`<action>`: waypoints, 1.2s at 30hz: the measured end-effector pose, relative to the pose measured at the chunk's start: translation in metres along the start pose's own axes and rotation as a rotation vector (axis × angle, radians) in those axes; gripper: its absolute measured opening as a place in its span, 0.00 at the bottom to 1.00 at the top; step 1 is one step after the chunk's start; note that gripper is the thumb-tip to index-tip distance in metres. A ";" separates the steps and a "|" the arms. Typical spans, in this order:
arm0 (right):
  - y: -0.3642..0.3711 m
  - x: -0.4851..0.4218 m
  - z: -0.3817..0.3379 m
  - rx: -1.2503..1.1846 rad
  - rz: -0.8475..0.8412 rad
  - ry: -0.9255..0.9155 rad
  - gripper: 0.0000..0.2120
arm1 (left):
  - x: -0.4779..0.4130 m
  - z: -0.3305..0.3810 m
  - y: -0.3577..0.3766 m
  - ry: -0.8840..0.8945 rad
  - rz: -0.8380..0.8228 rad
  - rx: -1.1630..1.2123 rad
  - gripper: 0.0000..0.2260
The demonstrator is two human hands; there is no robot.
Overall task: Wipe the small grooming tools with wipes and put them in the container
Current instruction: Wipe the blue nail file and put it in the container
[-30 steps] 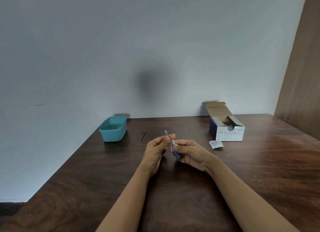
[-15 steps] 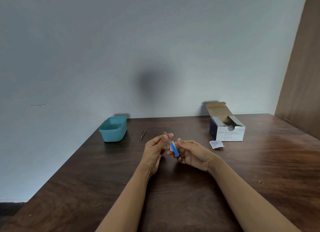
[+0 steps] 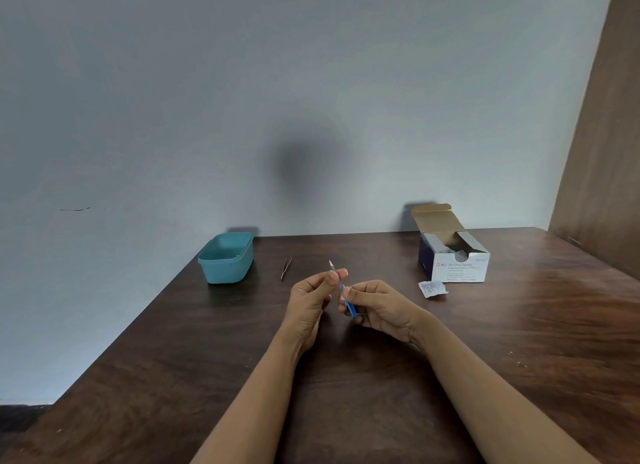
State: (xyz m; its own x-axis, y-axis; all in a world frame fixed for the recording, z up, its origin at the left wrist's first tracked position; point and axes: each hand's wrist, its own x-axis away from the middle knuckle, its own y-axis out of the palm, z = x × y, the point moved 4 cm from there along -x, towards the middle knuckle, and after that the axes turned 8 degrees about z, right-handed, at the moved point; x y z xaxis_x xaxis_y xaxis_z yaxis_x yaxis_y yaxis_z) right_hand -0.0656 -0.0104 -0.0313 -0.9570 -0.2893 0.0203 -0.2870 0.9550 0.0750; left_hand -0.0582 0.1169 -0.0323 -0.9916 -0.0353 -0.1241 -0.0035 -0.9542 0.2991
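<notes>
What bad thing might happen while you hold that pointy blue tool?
The blue-handled tool has a thin pointed tip, and the left hand pinches it just below that, so a slip might prick a finger. The thin tweezers lie on the dark table near the teal container, easy to overlook or knock.
</notes>
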 end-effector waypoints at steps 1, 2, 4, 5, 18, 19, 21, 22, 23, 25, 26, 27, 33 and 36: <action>0.000 -0.001 0.001 0.015 0.000 -0.007 0.10 | 0.000 0.001 0.000 -0.004 0.005 0.011 0.06; 0.000 -0.001 0.001 0.030 -0.005 -0.015 0.12 | 0.000 0.001 -0.001 -0.007 0.012 0.019 0.06; 0.001 -0.002 0.002 0.045 -0.013 -0.028 0.15 | -0.001 0.001 -0.002 -0.012 0.027 0.031 0.06; 0.001 -0.002 0.001 0.048 -0.011 -0.030 0.15 | -0.001 0.001 -0.002 -0.011 0.035 0.036 0.05; 0.002 0.001 -0.002 0.045 0.021 -0.008 0.12 | -0.001 0.003 -0.002 0.002 0.062 0.026 0.11; 0.002 0.001 -0.002 0.054 0.021 -0.010 0.13 | -0.001 0.002 -0.002 0.000 0.061 0.028 0.08; 0.002 0.002 -0.002 0.064 0.027 -0.013 0.13 | -0.002 0.002 -0.003 0.001 0.064 0.037 0.05; 0.002 0.002 -0.002 0.060 0.029 -0.019 0.13 | -0.003 0.001 -0.004 0.004 0.069 0.038 0.05; 0.002 0.002 -0.002 0.049 0.031 -0.024 0.12 | -0.004 0.000 -0.004 0.008 0.073 0.034 0.05; 0.002 0.002 0.000 0.018 0.045 -0.021 0.09 | -0.005 -0.001 -0.005 0.020 0.077 0.022 0.05; 0.001 0.001 0.000 0.000 0.056 -0.017 0.08 | -0.006 -0.001 -0.005 0.026 0.080 0.016 0.05; 0.000 0.000 0.001 -0.017 0.066 -0.016 0.07 | -0.006 -0.001 -0.005 0.033 0.086 0.012 0.05; 0.005 -0.004 0.003 -0.007 0.088 -0.082 0.12 | -0.007 -0.002 -0.007 0.130 0.120 -0.020 0.03; 0.007 -0.004 0.002 0.036 0.098 -0.104 0.11 | -0.007 -0.001 -0.009 0.143 0.128 -0.029 0.03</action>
State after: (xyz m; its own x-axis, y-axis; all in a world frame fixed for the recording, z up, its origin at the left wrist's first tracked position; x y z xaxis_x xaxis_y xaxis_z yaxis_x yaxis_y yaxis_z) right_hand -0.0636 -0.0019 -0.0333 -0.9791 -0.1881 -0.0775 -0.1917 0.9805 0.0421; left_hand -0.0508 0.1252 -0.0351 -0.9553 -0.1964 -0.2209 0.1268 -0.9474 0.2938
